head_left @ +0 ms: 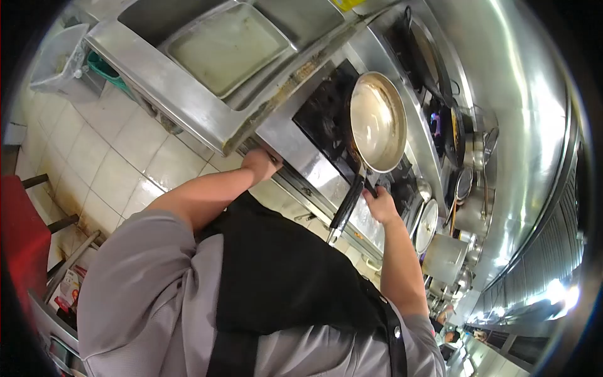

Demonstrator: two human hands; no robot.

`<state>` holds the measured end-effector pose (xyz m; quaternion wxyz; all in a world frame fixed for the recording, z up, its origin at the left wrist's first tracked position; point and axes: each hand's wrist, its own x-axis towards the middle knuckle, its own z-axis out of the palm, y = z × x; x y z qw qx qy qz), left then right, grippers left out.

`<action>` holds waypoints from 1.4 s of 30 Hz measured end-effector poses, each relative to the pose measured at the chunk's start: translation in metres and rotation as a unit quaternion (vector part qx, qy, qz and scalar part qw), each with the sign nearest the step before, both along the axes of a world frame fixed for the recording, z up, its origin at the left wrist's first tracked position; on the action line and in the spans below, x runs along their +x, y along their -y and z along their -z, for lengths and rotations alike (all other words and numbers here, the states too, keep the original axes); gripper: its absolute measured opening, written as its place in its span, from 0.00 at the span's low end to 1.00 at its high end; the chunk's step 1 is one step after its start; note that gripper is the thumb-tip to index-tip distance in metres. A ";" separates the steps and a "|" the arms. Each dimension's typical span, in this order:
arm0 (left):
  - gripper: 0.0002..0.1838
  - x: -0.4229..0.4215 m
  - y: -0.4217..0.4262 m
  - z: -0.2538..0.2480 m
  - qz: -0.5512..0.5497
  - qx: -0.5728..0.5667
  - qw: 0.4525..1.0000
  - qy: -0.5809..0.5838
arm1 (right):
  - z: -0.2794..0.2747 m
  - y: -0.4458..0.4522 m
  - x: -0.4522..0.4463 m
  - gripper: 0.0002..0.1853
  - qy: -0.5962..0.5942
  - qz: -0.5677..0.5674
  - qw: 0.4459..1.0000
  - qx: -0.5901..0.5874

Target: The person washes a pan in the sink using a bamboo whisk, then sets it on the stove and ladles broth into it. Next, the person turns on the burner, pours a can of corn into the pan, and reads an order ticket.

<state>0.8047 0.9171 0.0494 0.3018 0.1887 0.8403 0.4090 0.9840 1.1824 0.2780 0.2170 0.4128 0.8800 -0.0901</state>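
Observation:
A light-coloured frying pan (375, 122) sits over the black burner grate (325, 116) of the stove, and its long black handle (347, 210) points toward my body. My right hand (380, 205) is closed around a second black handle beside it. That handle runs under the pan's rim, so it seems to belong to another pan, mostly hidden. At the stove's front edge, my left hand (260, 164) is closed low against the front panel (295, 179). Its fingers curl over something small and dark that I cannot make out.
A metal sink holds a rectangular tray (229, 47) to the left of the stove. Behind are a lit burner (435, 124), a dark wok (453, 135) and several pots (446, 257). A red chair (24, 232) and a plastic-lined bin (59, 66) stand on the tiled floor. Another person (451, 337) is far off.

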 end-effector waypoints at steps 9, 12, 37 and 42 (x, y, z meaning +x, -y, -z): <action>0.20 0.029 0.006 0.024 -0.151 0.197 0.929 0.276 | -0.006 0.012 -0.023 0.31 0.004 -0.029 1.000 -0.005; 0.19 0.028 0.014 0.001 -0.180 0.236 0.871 0.393 | 0.003 0.006 -0.025 0.29 -0.001 -0.034 0.999 -0.019; 0.47 -0.003 0.250 0.089 -0.215 0.041 0.796 0.565 | 0.010 0.026 -0.058 0.25 -0.087 -0.003 0.994 -0.065; 0.48 0.017 0.312 0.092 -0.279 -0.028 0.796 0.536 | 0.014 0.019 -0.058 0.26 -0.059 -0.008 0.997 -0.054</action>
